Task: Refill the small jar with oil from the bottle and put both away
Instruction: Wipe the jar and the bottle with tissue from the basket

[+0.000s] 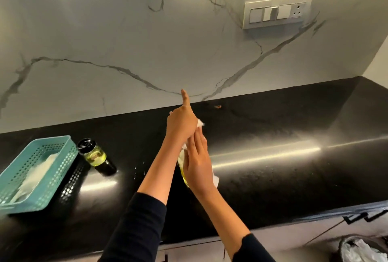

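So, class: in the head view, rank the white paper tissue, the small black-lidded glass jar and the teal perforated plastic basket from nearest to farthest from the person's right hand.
1. White paper tissue: touching, under the right hand.
2. Small black-lidded glass jar: left, on the counter.
3. Teal perforated plastic basket: far left, beyond the jar.

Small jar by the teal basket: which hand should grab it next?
Probably the left hand: the small jar stands on its side of the counter, while the right hand presses a tissue against the bottle.
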